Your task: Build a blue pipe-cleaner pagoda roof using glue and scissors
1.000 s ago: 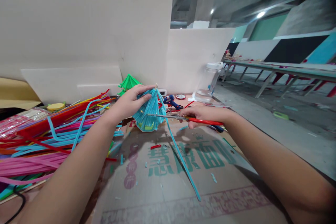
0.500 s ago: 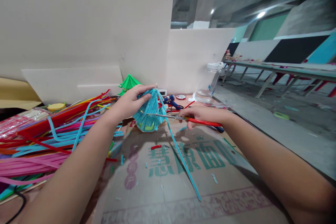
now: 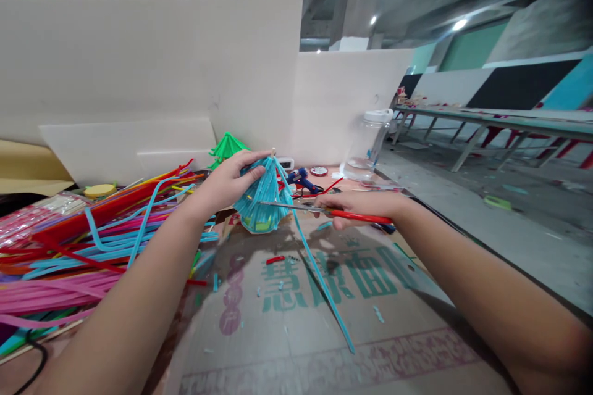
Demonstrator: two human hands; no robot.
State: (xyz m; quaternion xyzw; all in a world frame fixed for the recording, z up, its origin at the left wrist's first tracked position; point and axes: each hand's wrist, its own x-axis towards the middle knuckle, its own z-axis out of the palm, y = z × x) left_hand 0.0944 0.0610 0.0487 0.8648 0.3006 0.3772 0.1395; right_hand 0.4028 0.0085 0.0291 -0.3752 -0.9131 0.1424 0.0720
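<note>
You are facing upright panels (image 3: 185,62), with the cone (image 3: 269,200) sitting against your left hand (image 3: 234,176) at the cardboard's (image 3: 259,345) far end. Strips (image 3: 55,289) are lying to your left; beyond your right hand (image 3: 349,205), a bottle (image 3: 367,145) is standing.

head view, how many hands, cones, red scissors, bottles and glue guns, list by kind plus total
Hands: 2, left hand and right hand
Cones: 2, blue cone and green cone
Red scissors: 1
Bottle: 1
Glue gun: 1
Total: 7
</note>
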